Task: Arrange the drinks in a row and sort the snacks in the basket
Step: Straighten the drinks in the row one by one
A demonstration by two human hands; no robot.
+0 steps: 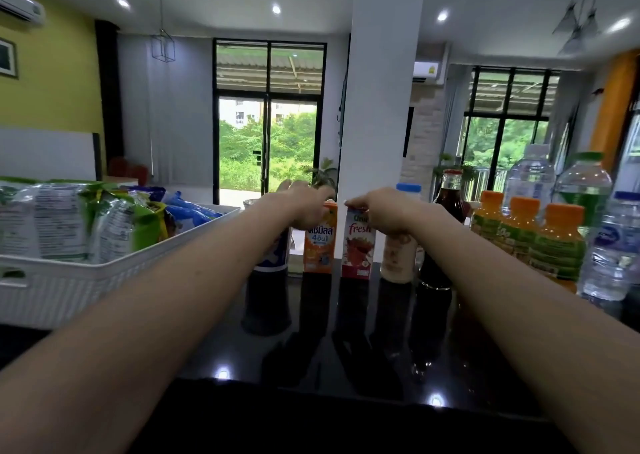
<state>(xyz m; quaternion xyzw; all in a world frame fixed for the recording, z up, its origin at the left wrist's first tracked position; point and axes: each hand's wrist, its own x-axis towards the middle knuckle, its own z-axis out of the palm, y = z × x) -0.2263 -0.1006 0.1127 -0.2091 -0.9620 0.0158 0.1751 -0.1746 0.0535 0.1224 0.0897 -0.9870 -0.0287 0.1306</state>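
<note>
The orange carton point(318, 245) and the red carton point(358, 249) stand upright, just beside each other, at the middle of the black counter point(346, 349). The left hand point(304, 207) curls over the top of the orange carton and the right hand point(377, 211) pinches the top of the red one, so each hand holds a carton by its upper edge.

Around them the drinks already form a rough line: a dark blue can point(273, 252) on the left, partly behind the left forearm, then a beige bottle point(398, 259), a dark glass bottle point(446, 211), orange juice bottles point(554, 245) and water bottles point(616, 245) to the right. The white basket point(69, 291) sits at far left, with snack packets point(52, 218) heaped in it.

The step in hand looks like squaring the two cartons into the row. Next comes setting them flush with their neighbours and letting go without tipping them — then the snack packets, which look unsorted.
</note>
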